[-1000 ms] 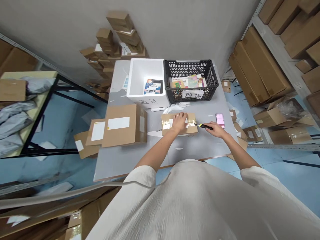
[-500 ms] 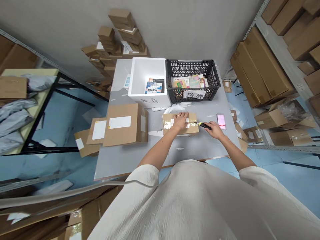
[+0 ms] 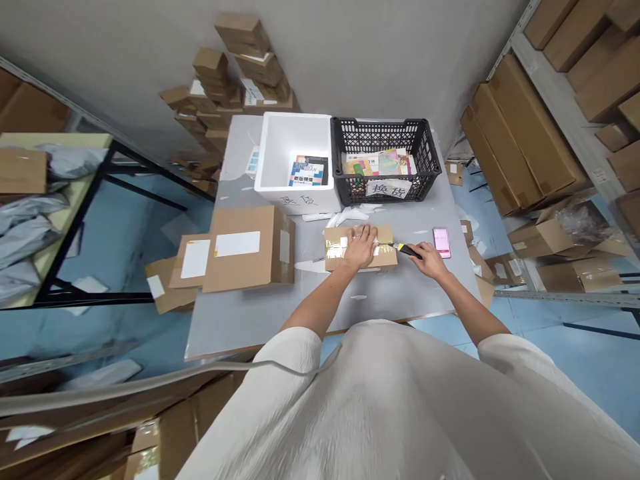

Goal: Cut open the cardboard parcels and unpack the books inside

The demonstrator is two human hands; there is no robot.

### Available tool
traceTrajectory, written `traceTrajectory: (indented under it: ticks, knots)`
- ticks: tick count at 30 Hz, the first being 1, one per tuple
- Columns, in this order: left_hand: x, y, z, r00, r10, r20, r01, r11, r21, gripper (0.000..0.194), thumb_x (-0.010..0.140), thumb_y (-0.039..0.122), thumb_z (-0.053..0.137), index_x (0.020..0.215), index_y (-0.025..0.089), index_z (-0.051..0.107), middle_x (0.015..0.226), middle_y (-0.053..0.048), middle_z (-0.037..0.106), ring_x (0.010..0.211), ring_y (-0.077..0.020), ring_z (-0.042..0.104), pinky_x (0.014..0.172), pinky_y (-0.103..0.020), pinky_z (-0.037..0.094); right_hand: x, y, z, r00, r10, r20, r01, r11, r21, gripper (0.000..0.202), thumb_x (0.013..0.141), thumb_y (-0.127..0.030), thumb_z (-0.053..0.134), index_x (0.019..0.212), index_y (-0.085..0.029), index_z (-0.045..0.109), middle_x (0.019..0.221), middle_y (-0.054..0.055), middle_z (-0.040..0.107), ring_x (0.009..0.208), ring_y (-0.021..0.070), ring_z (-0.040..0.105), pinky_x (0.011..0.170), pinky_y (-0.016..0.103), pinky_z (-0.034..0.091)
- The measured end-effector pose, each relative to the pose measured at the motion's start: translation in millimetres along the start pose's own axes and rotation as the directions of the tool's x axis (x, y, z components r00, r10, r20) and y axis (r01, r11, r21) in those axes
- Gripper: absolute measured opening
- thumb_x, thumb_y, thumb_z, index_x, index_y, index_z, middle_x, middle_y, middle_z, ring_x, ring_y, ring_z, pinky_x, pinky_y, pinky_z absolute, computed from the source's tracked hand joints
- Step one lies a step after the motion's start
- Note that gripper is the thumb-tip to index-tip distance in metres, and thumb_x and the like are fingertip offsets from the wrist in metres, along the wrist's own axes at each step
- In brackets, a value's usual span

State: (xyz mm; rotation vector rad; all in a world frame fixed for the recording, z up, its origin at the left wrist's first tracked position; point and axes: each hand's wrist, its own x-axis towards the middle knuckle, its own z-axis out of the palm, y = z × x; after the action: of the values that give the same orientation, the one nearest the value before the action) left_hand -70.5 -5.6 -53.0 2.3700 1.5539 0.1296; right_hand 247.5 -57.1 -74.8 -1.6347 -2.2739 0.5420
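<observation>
A small taped cardboard box [image 3: 334, 259] lies on the grey table [image 3: 400, 293] in front of me. My left hand [image 3: 361, 245] rests on its top with the fingers spread, pressing on the box near the middle. In my right hand [image 3: 427, 259] is a utility knife [image 3: 410, 251] with a black and yellow handle. Its tip is at the right end of the box, along the taped seam. Just beyond my right hand lies a phone [image 3: 441, 243] with a pink screen.
Behind the box stand a white foam box [image 3: 297, 193] with books and a black plastic crate [image 3: 427, 177] with booklets. Paper scraps [image 3: 350, 215] lie before them. A larger cardboard box [image 3: 240, 270] is at the left. Shelving with cartons [image 3: 530, 133] stands at the right.
The view has shifted slightly. My left hand has stayed on the box, and the knife remains at its right end with almost no visible movement.
</observation>
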Motion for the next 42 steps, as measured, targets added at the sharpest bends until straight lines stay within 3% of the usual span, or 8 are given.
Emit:
traceTrajectory:
  ticks: [4,8,15,22,26,29,38,42]
  knots:
    - [-2,0,-0.3,1.000,0.016,-0.015,-0.016,1.000,0.006,0.070,0.114,0.037,0.029,0.179,0.015,0.042,0.187,-0.023,0.039,0.176,-0.0398,0.031,0.140,-0.067,0.020,4,18,-25,0.984,0.121,-0.134,-0.127,0.991,-0.040,0.058,0.116,-0.051,0.043,0.162,-0.026,0.069,0.121,0.018,0.073,0.113,0.0387,0.065,0.101,0.053,0.058]
    - [-2,3,-2.8,1.000,-0.008,-0.009,0.008,1.000,-0.015,0.071,0.113,0.038,0.033,0.180,0.015,0.041,0.188,-0.023,0.038,0.176,-0.0388,0.030,0.140,-0.066,0.020,9,21,-38,0.998,0.054,-0.030,-0.055,0.998,-0.028,0.060,0.111,-0.055,0.054,0.160,-0.023,0.070,0.127,0.019,0.075,0.122,0.0414,0.066,0.109,0.056,0.056]
    - [-5,-1,-8.8,0.998,-0.038,0.055,0.042,0.997,-0.059,0.077,0.107,0.043,0.047,0.180,0.018,0.040,0.192,-0.019,0.031,0.181,-0.0344,0.022,0.145,-0.063,0.010,28,-4,-16,0.990,0.132,-0.044,-0.123,0.979,0.162,0.056,0.107,-0.060,0.059,0.146,-0.022,0.074,0.131,0.018,0.076,0.128,0.0401,0.069,0.115,0.057,0.056]
    - [-53,-20,-19.1,0.995,-0.046,0.086,0.051,0.997,-0.060,0.083,0.106,0.059,0.061,0.180,0.025,0.043,0.192,-0.017,0.030,0.179,-0.0377,0.024,0.145,-0.063,0.012,85,-32,1,0.996,0.070,-0.046,-0.054,0.955,0.292,0.051,0.102,-0.055,0.065,0.140,-0.022,0.076,0.144,0.017,0.075,0.133,0.0390,0.069,0.118,0.058,0.055]
    - [-77,-26,-21.7,0.991,-0.103,0.081,0.106,0.993,-0.041,0.085,0.102,0.055,0.070,0.178,0.027,0.045,0.189,-0.018,0.038,0.175,-0.0387,0.033,0.143,-0.060,0.020,125,-51,17,0.999,0.022,0.030,-0.029,0.967,0.253,0.051,0.098,-0.049,0.070,0.138,-0.019,0.076,0.158,0.020,0.069,0.147,0.0423,0.062,0.126,0.061,0.049]
    - [-84,-29,-22.6,0.989,-0.121,0.089,0.124,0.992,-0.031,0.077,0.104,0.048,0.070,0.175,0.027,0.049,0.186,-0.018,0.042,0.173,-0.0389,0.036,0.141,-0.059,0.024,140,-59,27,0.995,0.009,0.100,-0.029,0.979,0.200,0.045,0.098,-0.048,0.071,0.134,-0.022,0.077,0.151,0.018,0.074,0.146,0.0431,0.062,0.123,0.063,0.050]
    - [-77,-30,-28.3,0.982,-0.173,0.072,0.174,0.985,0.000,0.084,0.099,0.048,0.081,0.174,0.029,0.047,0.166,-0.022,0.057,0.158,-0.0461,0.050,0.130,-0.058,0.037,111,-51,25,0.992,0.072,0.101,-0.088,0.982,0.165,0.050,0.101,-0.053,0.065,0.137,-0.022,0.077,0.139,0.018,0.079,0.131,0.0429,0.066,0.114,0.062,0.054]
    - [-69,-37,-23.9,0.981,-0.169,0.096,0.170,0.985,-0.003,0.064,0.106,0.044,0.072,0.165,0.027,0.054,0.146,-0.020,0.075,0.142,-0.0415,0.068,0.124,-0.053,0.044,85,-46,19,0.982,0.173,0.073,-0.182,0.972,0.146,0.051,0.101,-0.054,0.064,0.138,-0.021,0.077,0.142,0.018,0.078,0.130,0.0436,0.066,0.114,0.061,0.053]
